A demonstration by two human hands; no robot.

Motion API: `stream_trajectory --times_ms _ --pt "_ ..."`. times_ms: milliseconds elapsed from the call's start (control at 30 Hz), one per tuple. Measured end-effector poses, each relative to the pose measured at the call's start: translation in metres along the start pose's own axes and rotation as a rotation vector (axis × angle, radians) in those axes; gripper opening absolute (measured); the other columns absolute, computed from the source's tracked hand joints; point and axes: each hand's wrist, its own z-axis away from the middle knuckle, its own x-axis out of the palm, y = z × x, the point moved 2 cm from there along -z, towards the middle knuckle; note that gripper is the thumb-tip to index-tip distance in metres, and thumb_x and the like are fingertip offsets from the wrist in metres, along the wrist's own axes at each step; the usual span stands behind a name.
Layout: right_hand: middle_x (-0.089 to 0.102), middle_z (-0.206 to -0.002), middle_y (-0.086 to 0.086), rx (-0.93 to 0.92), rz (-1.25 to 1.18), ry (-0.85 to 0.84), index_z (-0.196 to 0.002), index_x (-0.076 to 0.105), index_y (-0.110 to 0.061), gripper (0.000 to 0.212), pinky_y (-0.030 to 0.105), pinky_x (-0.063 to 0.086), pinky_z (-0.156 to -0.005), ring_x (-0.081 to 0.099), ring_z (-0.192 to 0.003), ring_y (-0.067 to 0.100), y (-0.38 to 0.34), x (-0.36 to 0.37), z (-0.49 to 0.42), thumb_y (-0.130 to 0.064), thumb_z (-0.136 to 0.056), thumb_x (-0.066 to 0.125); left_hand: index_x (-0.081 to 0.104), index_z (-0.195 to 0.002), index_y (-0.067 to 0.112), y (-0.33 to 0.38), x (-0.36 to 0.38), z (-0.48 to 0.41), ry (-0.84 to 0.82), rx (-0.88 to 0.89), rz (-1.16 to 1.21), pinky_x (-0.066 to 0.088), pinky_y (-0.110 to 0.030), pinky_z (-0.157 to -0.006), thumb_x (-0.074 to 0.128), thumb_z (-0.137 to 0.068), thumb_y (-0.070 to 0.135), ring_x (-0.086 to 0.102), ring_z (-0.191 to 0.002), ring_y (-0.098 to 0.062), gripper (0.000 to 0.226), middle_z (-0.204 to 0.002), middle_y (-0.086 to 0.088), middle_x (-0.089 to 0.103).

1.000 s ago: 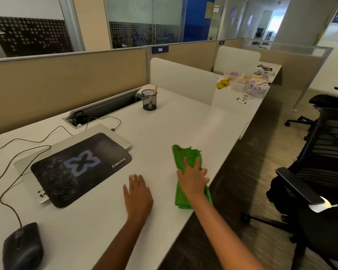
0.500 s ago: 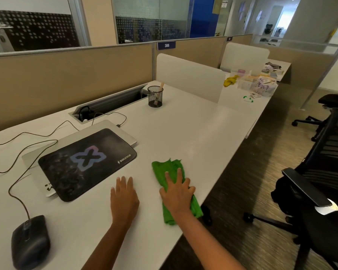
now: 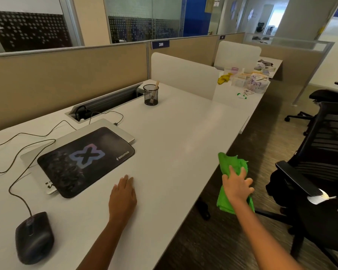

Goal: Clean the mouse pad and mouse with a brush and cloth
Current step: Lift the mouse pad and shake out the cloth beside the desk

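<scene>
The black mouse pad (image 3: 86, 160) with a blue X logo lies on top of a closed silver laptop (image 3: 123, 131). At the near left of the white desk (image 3: 183, 133) sits a black wired mouse (image 3: 34, 237). A wooden-handled brush (image 3: 155, 89) stands in a black mesh cup (image 3: 150, 98) at the back. My left hand (image 3: 123, 197) rests flat on the desk, just in front of the pad. My right hand (image 3: 237, 185) holds a green cloth (image 3: 232, 164) out past the desk's right edge, above the floor; the cloth hangs below my palm.
The mouse cable (image 3: 20, 184) loops over the left of the desk toward a cable tray (image 3: 105, 104). A black office chair (image 3: 324, 172) stands close on the right. Beyond a white divider (image 3: 183, 75), the neighbouring desk holds a yellow rag (image 3: 223, 77) and several packets.
My right hand swept the green cloth left across the desk, then right and off its edge. My left hand stayed flat on the desk.
</scene>
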Motion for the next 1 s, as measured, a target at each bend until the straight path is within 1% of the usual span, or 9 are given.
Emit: stream_trajectory --times_ms 67,200,267,367,500,667,767,867,1000 --pt "0.015 -0.153 0.010 -0.058 -0.009 0.010 -0.142 0.031 -0.030 0.049 0.050 0.032 -0.100 0.032 -0.125 0.039 -0.015 -0.005 0.010 -0.036 -0.094 0.040 0.030 -0.144 0.009 -0.001 -0.003 0.001 0.012 -0.018 0.054 0.013 -0.033 -0.119 0.028 -0.101 0.018 0.023 -0.144 -0.021 0.044 -0.154 -0.008 0.026" --pt "0.011 -0.155 0.009 -0.280 0.032 0.018 -0.142 0.026 -0.032 0.051 0.044 0.036 -0.097 0.035 -0.123 0.035 -0.070 -0.002 0.051 -0.040 -0.094 0.040 0.035 -0.141 0.008 0.000 -0.009 0.006 0.049 -0.066 0.171 0.019 -0.035 -0.118 0.032 -0.100 0.018 0.030 -0.141 -0.024 0.042 -0.150 -0.011 0.034" --pt "0.007 -0.156 0.008 -0.421 0.047 -0.023 -0.144 0.022 -0.032 0.053 0.042 0.036 -0.095 0.035 -0.122 0.034 -0.099 0.007 0.078 -0.041 -0.094 0.039 0.036 -0.141 0.007 0.000 -0.011 0.009 0.071 -0.079 0.199 0.022 -0.036 -0.117 0.033 -0.100 0.018 0.032 -0.139 -0.025 0.042 -0.149 -0.012 0.036" --pt "0.007 -0.155 0.010 -0.614 0.033 -0.112 -0.143 0.025 -0.027 0.054 0.043 0.035 -0.094 0.033 -0.122 0.034 -0.138 0.026 0.118 -0.039 -0.093 0.042 0.038 -0.140 0.006 -0.003 -0.014 0.012 0.101 -0.078 0.175 0.028 -0.037 -0.115 0.034 -0.100 0.017 0.037 -0.136 -0.027 0.042 -0.145 -0.014 0.041" --pt "0.011 -0.155 0.011 -0.715 0.072 -0.247 -0.141 0.028 -0.026 0.053 0.048 0.028 -0.098 0.027 -0.128 0.037 -0.157 0.057 0.151 -0.040 -0.091 0.042 0.040 -0.138 0.004 -0.007 -0.014 0.016 0.103 -0.058 0.118 0.031 -0.037 -0.112 0.034 -0.099 0.017 0.039 -0.133 -0.027 0.041 -0.143 -0.016 0.043" --pt "0.011 -0.156 0.007 -0.632 0.119 -0.207 -0.143 0.023 -0.035 0.058 0.046 0.030 -0.096 0.030 -0.127 0.033 -0.132 0.065 0.125 -0.048 -0.089 0.041 0.031 -0.144 0.010 -0.008 -0.010 0.018 0.071 -0.058 0.004 0.018 -0.033 -0.117 0.028 -0.101 0.022 0.023 -0.143 -0.023 0.045 -0.152 -0.011 0.030" --pt "0.011 -0.156 0.004 -0.481 0.140 -0.184 -0.143 0.021 -0.040 0.058 0.045 0.033 -0.094 0.032 -0.125 0.032 -0.104 0.055 0.093 -0.051 -0.089 0.039 0.027 -0.145 0.013 -0.005 -0.007 0.019 0.050 -0.057 -0.018 0.013 -0.033 -0.118 0.025 -0.101 0.025 0.017 -0.145 -0.022 0.045 -0.155 -0.008 0.023" --pt "0.011 -0.155 0.001 -0.298 0.131 -0.158 -0.142 0.021 -0.042 0.058 0.047 0.033 -0.097 0.032 -0.125 0.032 -0.071 0.038 0.063 -0.053 -0.089 0.040 0.025 -0.146 0.014 -0.001 -0.005 0.019 0.032 -0.046 -0.026 0.010 -0.033 -0.119 0.024 -0.102 0.026 0.014 -0.146 -0.022 0.046 -0.156 -0.007 0.022" --pt "0.014 -0.154 0.005 -0.065 -0.024 -0.174 -0.142 0.025 -0.038 0.052 0.050 0.032 -0.102 0.030 -0.127 0.037 -0.029 0.014 0.031 -0.046 -0.093 0.039 0.024 -0.146 0.016 0.004 -0.005 0.017 0.021 -0.031 -0.048 0.009 -0.032 -0.119 0.023 -0.102 0.028 0.011 -0.147 -0.021 0.046 -0.156 -0.005 0.020"
